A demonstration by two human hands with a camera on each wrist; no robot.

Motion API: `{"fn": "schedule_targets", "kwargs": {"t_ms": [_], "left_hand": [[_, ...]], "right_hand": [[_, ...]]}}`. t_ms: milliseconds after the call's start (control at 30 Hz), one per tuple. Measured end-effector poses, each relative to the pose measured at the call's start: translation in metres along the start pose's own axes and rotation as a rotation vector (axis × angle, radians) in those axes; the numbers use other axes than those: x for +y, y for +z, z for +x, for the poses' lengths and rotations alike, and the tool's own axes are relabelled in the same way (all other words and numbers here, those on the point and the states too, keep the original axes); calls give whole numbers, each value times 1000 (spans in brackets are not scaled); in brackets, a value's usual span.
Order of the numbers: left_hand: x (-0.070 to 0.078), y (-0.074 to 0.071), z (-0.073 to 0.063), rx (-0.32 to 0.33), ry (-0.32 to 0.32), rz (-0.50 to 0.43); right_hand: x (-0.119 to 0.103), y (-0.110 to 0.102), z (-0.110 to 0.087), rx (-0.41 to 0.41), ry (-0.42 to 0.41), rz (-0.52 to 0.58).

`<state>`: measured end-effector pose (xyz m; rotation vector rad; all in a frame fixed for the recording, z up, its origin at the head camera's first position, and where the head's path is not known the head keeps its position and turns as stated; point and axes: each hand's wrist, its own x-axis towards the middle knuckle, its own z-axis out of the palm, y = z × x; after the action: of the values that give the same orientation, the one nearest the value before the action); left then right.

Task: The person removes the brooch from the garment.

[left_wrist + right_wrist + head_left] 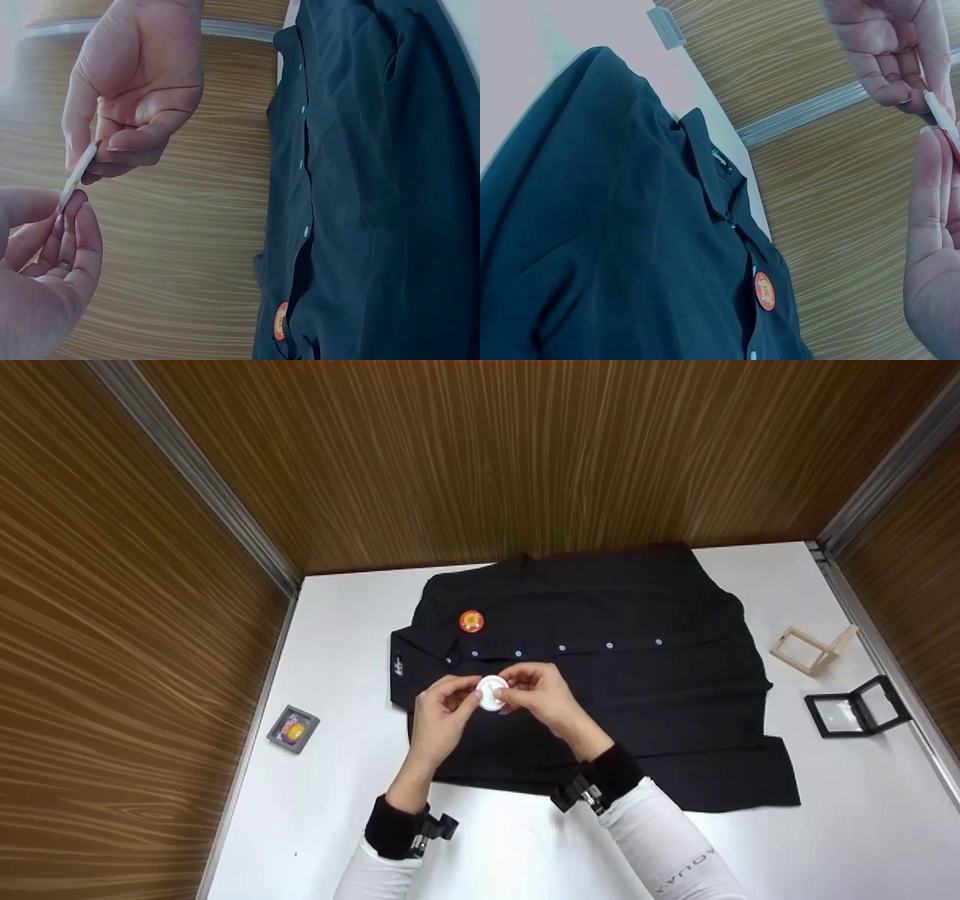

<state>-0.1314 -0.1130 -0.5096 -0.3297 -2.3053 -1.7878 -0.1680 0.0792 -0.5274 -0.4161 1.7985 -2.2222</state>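
Both hands meet over the dark shirt (570, 697), pinching a small round badge (489, 694) between them. Its white back faces up in the head view, with a small raised part in the middle. Edge-on in the right wrist view, the badge (939, 112) shows a red side. The left hand (437, 720) grips its left rim between thumb and fingers. Opposite it, the right hand (547, 697) has its thumb on the white back and fingers behind the rim. A red-orange round badge (471, 621) sits on the shirt near the collar, above the row of buttons.
On the white table (337, 645), a grey frame (293, 729) holding a purple and yellow piece lies left. At right stand an opened light wooden frame (806, 652) and an opened black frame (855, 712). Wood-grain panels (487, 465) wall the back and sides.
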Motion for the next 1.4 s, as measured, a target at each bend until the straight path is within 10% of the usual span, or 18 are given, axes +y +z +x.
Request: {"fn": "schedule_targets", "kwargs": {"t_ms": [1400], "left_hand": [[-3,1,-2,7,19,22]], "right_hand": [[6,5,1,71,63,18]]}}
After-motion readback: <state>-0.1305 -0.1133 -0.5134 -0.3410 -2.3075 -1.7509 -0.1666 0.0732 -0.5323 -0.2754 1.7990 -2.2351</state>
